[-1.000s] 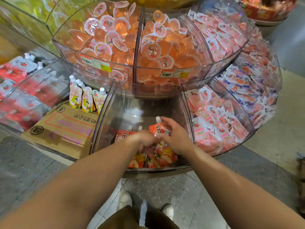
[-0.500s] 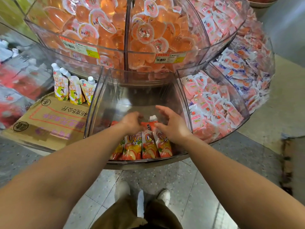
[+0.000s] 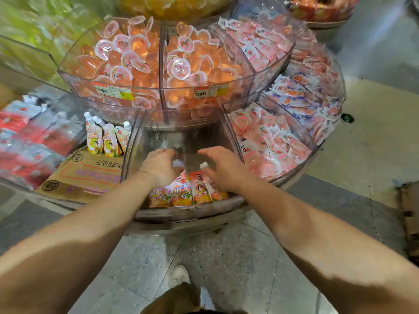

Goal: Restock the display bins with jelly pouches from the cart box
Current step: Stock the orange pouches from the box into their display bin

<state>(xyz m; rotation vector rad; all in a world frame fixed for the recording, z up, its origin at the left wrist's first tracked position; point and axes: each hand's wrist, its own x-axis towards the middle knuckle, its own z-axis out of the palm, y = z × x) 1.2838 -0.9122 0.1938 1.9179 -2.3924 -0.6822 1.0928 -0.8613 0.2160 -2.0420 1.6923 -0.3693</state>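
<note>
Your left hand [image 3: 159, 165] & right hand [image 3: 223, 168] sit inside the clear display bin [image 3: 136, 141], fingers relaxed, holding nothing. Jelly pouches [image 3: 188, 191] stand upright along bin's front wall, just below both hands.

- I have one view only, from a wide-angle camera worn on the person's head, so nothing is shared with a second view.
- It looks forward and steeply down, along both forearms to the left hand [image 3: 160, 167] and right hand [image 3: 223, 169].
- It sits close to the clear display bin [image 3: 190, 210], which fills the middle of the frame.
- The tiled floor [image 3: 235, 264] directly below shows at the bottom edge.
- Straight lines bow near the edges, and the outer areas are blurred.
</note>
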